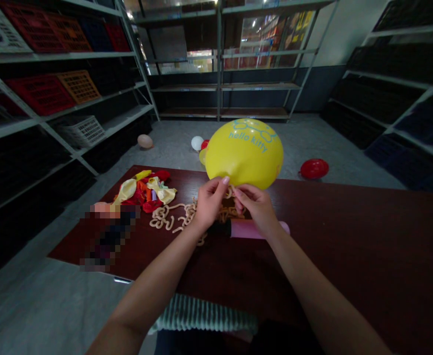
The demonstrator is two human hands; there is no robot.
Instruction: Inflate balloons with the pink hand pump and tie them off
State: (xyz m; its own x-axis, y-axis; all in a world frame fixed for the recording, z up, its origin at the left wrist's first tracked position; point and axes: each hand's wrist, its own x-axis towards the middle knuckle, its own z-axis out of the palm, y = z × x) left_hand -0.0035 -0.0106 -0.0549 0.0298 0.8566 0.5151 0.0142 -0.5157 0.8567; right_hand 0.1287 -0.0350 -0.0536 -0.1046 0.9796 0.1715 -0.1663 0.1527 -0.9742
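An inflated yellow balloon [244,153] with blue lettering hovers just above the dark red table [368,236]. My left hand [209,201] pinches the balloon's neck at its underside, fingers closed. My right hand [255,206] is closed beside it, fingers pinched at the same neck. Under my hands lies a pile of tan rubber bands [172,217]. A pink and black hand pump [238,229] lies on the table right below my right hand.
A heap of uninflated coloured balloons [146,190] lies at the table's left. Loose inflated balloons rest on the floor: a red one [314,168], a white one [197,143], a pale one [145,141]. Metal shelving with crates [42,91] lines the walls.
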